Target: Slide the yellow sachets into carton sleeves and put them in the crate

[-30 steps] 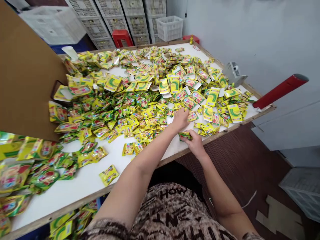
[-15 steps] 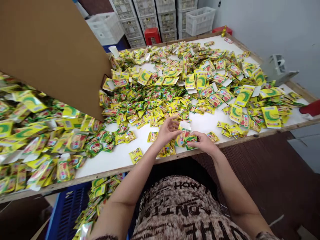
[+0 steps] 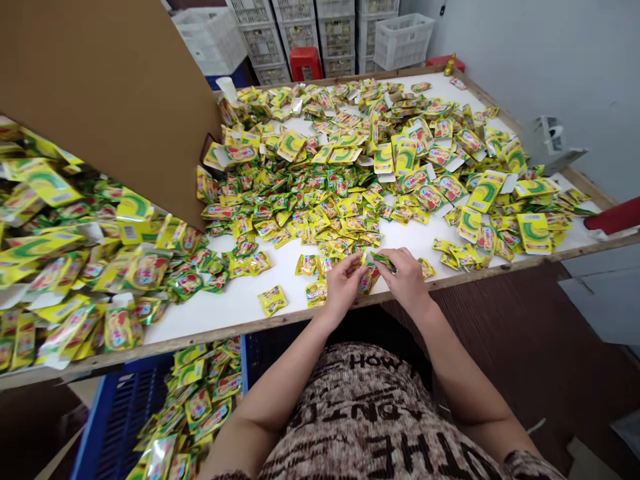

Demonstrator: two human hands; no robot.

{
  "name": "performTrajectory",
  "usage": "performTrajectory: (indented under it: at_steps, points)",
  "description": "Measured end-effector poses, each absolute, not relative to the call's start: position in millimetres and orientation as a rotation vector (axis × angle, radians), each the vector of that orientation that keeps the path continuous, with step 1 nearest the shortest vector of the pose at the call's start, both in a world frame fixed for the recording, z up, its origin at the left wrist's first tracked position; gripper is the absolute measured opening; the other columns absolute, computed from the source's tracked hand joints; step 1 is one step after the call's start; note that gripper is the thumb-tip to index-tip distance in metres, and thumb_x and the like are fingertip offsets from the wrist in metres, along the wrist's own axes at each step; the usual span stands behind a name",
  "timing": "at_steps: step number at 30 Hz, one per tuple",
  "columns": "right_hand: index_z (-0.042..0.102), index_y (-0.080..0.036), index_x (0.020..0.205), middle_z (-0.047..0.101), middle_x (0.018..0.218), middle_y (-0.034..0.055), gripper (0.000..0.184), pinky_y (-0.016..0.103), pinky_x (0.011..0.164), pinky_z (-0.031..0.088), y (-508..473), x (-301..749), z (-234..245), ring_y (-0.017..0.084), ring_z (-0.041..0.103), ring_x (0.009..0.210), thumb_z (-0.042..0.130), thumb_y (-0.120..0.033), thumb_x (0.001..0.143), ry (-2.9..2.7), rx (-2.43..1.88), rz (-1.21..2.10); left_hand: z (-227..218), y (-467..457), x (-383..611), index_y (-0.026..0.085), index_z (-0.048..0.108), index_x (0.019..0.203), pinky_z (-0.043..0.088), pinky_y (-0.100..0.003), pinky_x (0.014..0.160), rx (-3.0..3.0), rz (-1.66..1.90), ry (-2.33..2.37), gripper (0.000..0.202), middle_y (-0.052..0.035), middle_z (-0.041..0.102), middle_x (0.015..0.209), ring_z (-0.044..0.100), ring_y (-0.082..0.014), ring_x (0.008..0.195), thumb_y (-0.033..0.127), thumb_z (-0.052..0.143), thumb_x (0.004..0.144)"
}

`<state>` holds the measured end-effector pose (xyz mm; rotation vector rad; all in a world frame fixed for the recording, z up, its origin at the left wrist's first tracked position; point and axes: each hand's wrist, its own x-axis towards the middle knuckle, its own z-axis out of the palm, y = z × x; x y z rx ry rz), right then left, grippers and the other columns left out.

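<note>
Near the table's front edge, my left hand point(image 3: 344, 287) is closed around a small yellow printed box point(image 3: 369, 280), whose top flap stands up. My right hand point(image 3: 406, 279) pinches a small green packet point(image 3: 385, 261) at the box's upper end. Whether part of the packet is inside the box I cannot tell, as the fingers cover it. Loose yellow packets point(image 3: 316, 293) lie just left of my left hand. One more yellow packet point(image 3: 273, 301) rests farther left, by the edge.
Heaps of yellow and green packets point(image 3: 320, 193) and boxes cover the white table point(image 3: 210, 315). A big cardboard sheet point(image 3: 115, 100) stands at the left. Below the edge is a blue crate point(image 3: 120, 407) of filled boxes. A tape dispenser point(image 3: 553, 143) sits at the right; white crates point(image 3: 404, 41) stand behind.
My left hand has come down from above the packets and closed on the box. My right hand has lifted the green packet to the box's top.
</note>
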<state>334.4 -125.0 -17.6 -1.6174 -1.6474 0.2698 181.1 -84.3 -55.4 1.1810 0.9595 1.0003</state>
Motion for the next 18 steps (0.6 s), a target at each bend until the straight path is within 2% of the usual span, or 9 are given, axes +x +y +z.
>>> performTrajectory:
  at_steps: [4, 7, 9, 11, 14, 18]
  points:
    - [0.065, -0.021, 0.087, 0.068, 0.085, 0.0061, 0.014, 0.034, 0.076, 0.044, -127, 346, 4, 0.023, 0.058, 0.086, 0.057, -0.009, 0.086, -2.040, -1.667, 0.466, -53, -88, 176, 0.021, 0.067, 0.118, 0.047, -0.038, 0.106, 1.326, 0.919, 0.902, 0.044, -0.0083, 0.070, 0.122, 0.064, -0.0225, 0.115, 0.032, 0.075, 0.076]
    - [0.061, -0.020, 0.088, 0.065, 0.086, 0.0060, 0.024, 0.031, 0.073, 0.042, -128, 351, 18, 0.022, 0.057, 0.087, 0.053, 0.001, 0.080, -2.194, -1.632, 0.541, -53, -85, 172, 0.019, 0.070, 0.109, 0.050, -0.034, 0.096, 1.379, 0.775, 0.843, 0.042, -0.0055, 0.073, 0.106, 0.066, -0.0219, 0.103, 0.035, 0.079, 0.071]
    - [0.060, -0.020, 0.100, 0.065, 0.089, 0.0053, 0.029, 0.030, 0.073, 0.042, -127, 351, 23, 0.021, 0.058, 0.085, 0.053, 0.000, 0.081, -2.120, -1.643, 0.533, -54, -83, 170, 0.017, 0.069, 0.099, 0.051, -0.031, 0.087, 1.288, 0.748, 0.803, 0.036, -0.0040, 0.073, 0.095, 0.066, -0.0195, 0.092, 0.039, 0.079, 0.071]
    - [0.059, -0.020, 0.107, 0.065, 0.093, 0.0057, 0.028, 0.030, 0.075, 0.044, -124, 349, 24, 0.021, 0.059, 0.086, 0.056, -0.004, 0.084, -2.009, -1.629, 0.481, -56, -83, 169, 0.017, 0.067, 0.097, 0.051, -0.029, 0.084, 1.165, 0.784, 0.753, 0.035, -0.0034, 0.072, 0.093, 0.065, -0.0173, 0.088, 0.040, 0.078, 0.073]
    - [0.066, -0.020, 0.097, 0.064, 0.096, 0.0073, 0.016, 0.033, 0.081, 0.046, -116, 346, 22, 0.023, 0.059, 0.093, 0.060, -0.011, 0.086, -1.984, -1.519, 0.344, -56, -87, 171, 0.018, 0.062, 0.099, 0.049, -0.028, 0.086, 1.098, 0.821, 0.700, 0.036, -0.0030, 0.070, 0.095, 0.064, -0.0156, 0.090, 0.040, 0.077, 0.074]
    - [0.070, -0.021, 0.095, 0.067, 0.090, 0.0072, 0.013, 0.037, 0.083, 0.047, -109, 342, 17, 0.024, 0.058, 0.091, 0.063, -0.014, 0.086, -2.118, -1.444, 0.298, -53, -90, 173, 0.018, 0.060, 0.099, 0.047, -0.028, 0.087, 1.129, 0.800, 0.690, 0.040, -0.0007, 0.066, 0.095, 0.060, -0.0150, 0.090, 0.038, 0.080, 0.071]
